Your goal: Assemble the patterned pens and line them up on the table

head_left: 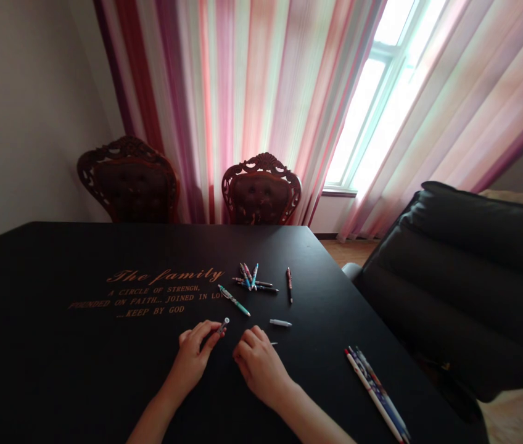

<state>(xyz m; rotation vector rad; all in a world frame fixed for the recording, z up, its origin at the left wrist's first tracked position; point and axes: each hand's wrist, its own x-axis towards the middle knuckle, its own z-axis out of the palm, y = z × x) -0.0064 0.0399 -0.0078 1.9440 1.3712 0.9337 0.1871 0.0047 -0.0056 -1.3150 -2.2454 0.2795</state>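
Note:
Between the thumb and fingers of my left hand [195, 348] is a pen barrel [224, 325], its pale round end tipped up toward the camera. Just to the right, my right hand [258, 357] is closed with its fingers curled down; whatever it may pinch is hidden. A small pale tip [274, 343] shows beside its knuckles, and I cannot tell whether it is held or lying on the table. Beyond that hand lies a short clear-white pen part [280, 322]. A teal pen [234, 300] rests ahead of both hands.
A cluster of patterned pens [248, 277] lies farther out on the black table [81, 370]. One dark-red pen [290, 285] is apart on the right. Several longer pens [375, 394] lie near the right edge. Two carved chairs [261, 191] and a black armchair [465, 290] stand around.

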